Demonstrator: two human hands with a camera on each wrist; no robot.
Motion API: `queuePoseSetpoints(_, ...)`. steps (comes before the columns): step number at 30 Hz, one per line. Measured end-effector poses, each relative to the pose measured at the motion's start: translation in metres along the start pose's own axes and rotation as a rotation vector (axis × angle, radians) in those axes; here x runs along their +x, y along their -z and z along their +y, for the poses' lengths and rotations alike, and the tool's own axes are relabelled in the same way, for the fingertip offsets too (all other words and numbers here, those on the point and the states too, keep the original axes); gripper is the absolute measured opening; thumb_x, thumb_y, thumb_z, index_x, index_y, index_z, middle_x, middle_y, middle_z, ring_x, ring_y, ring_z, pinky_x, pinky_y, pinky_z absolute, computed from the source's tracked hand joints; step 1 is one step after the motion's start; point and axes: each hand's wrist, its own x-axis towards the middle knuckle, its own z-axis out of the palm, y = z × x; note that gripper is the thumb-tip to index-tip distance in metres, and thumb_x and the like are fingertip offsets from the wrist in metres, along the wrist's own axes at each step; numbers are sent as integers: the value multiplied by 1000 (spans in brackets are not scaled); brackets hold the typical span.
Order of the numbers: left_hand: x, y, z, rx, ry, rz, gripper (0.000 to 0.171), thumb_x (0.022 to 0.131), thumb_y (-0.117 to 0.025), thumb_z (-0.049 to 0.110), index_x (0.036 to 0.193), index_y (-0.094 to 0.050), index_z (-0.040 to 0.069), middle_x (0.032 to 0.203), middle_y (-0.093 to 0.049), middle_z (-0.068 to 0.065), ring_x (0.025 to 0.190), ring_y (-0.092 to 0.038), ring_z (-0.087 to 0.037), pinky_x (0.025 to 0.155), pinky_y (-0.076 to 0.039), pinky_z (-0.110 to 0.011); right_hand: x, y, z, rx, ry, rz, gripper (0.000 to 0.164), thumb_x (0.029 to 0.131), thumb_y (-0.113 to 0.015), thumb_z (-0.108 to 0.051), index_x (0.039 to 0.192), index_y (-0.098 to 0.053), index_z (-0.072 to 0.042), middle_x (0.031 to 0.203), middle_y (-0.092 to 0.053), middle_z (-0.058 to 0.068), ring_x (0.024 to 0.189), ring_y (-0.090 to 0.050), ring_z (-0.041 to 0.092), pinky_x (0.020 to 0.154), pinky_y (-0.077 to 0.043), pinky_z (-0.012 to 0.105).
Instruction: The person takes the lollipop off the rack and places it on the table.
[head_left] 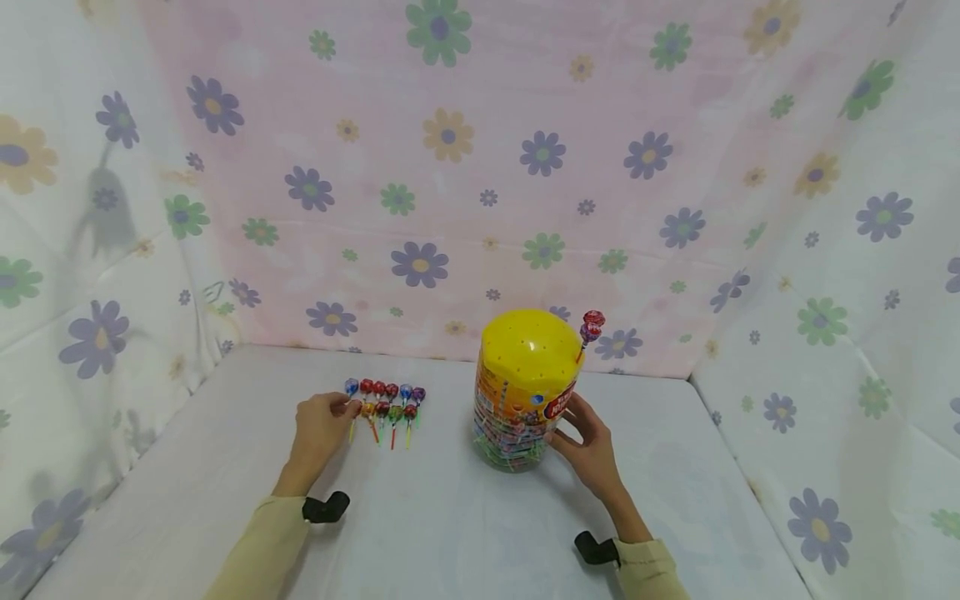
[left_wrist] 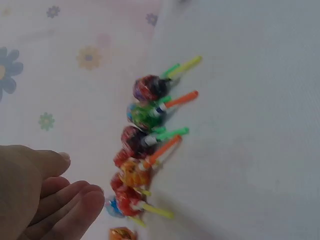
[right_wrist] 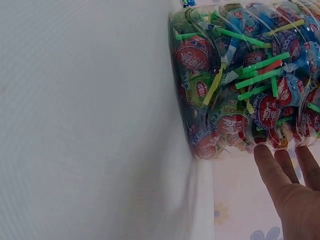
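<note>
Wrapped lollipops (head_left: pixel 392 412) with coloured sticks lie in two rows at the left of the table. My left hand (head_left: pixel 322 429) is at the left end of these rows. In the left wrist view its thumb and fingers stand apart beside the lollipops (left_wrist: pixel 145 116), and no candy shows between them. A clear jar (head_left: pixel 506 425) with a yellow lid (head_left: pixel 531 346) stands upright, packed with wrapped lollipops (right_wrist: pixel 232 122). My right hand (head_left: pixel 588 450) rests against the jar's right side, its extended fingertips touching the wall. Two lollipops (head_left: pixel 592 327) stick up at the lid's right edge.
A white cloth (head_left: pixel 420 533) covers the table. Flower-patterned curtains (head_left: pixel 450 200) enclose its back and both sides. Small holes dot the yellow lid. A black wrist mount (head_left: pixel 326 507) sits on the left sleeve and another mount (head_left: pixel 596 548) on the right.
</note>
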Motion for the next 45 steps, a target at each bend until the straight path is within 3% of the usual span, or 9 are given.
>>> queuePoseSetpoints(3,1,1,21,-131,-95,38,21,92,-74,7,106,-74,-10,88,-75,-21,77,-72,-30,68,-60,-30,0,0,0,6,4,-2,77,89,-76,-1,156,-39,-13,157,-44,14,141,-44,41,103,-52,37)
queuePoseSetpoints(7,2,6,63,-387,-160,12,23,91,-75,4,113,-74,-5,94,-76,-20,79,-74,-20,68,-57,-14,0,0,0,10,4,-5,78,89,-76,1,156,-39,-14,156,-44,14,141,-44,41,103,-53,37)
queuePoseSetpoints(13,1,13,139,-688,-212,-58,28,92,-75,6,119,-72,-3,101,-73,-23,84,-73,-10,75,-60,-19,0,1,2,11,5,-7,77,89,-76,1,156,-40,-14,156,-45,14,141,-44,41,103,-53,36)
queuePoseSetpoints(17,2,10,191,-788,-292,-104,28,91,-75,2,118,-71,-4,111,-72,-21,94,-73,-17,82,-61,-24,1,1,1,15,13,-9,77,89,-76,1,156,-40,-14,156,-44,14,141,-45,40,102,-53,36)
queuePoseSetpoints(21,5,-1,238,-852,-345,-235,34,93,-72,2,125,-66,-8,123,-68,-23,110,-69,-29,93,-59,-28,1,1,1,10,14,-9,77,89,-76,0,156,-40,-15,156,-45,14,141,-45,40,102,-53,37)
queuePoseSetpoints(26,5,-20,281,-870,-402,-353,43,92,-74,4,132,-61,-7,130,-65,-23,118,-66,-32,98,-57,-30,1,0,0,18,8,-9,77,89,-76,1,156,-39,-13,155,-45,17,140,-46,43,103,-53,41)
queuePoseSetpoints(33,4,-42,309,-792,-430,-335,42,91,-77,8,128,-64,-4,125,-67,-15,113,-67,-28,96,-57,-27,2,1,0,20,17,2,78,88,-75,5,155,-40,-11,154,-47,18,139,-47,43,102,-54,39)
queuePoseSetpoints(40,8,-53,312,-753,-417,-254,32,89,-79,10,116,-67,-1,112,-69,-13,104,-69,-24,90,-59,-25,2,1,0,32,4,-2,79,87,-76,5,155,-39,-11,155,-45,17,140,-46,42,102,-54,39)
queuePoseSetpoints(45,12,-60,314,-699,-413,-265,35,88,-80,9,119,-65,0,114,-68,-11,104,-68,-23,92,-58,-23,2,1,1,28,5,-1,79,87,-76,4,156,-39,-11,156,-45,17,140,-46,43,102,-54,40)
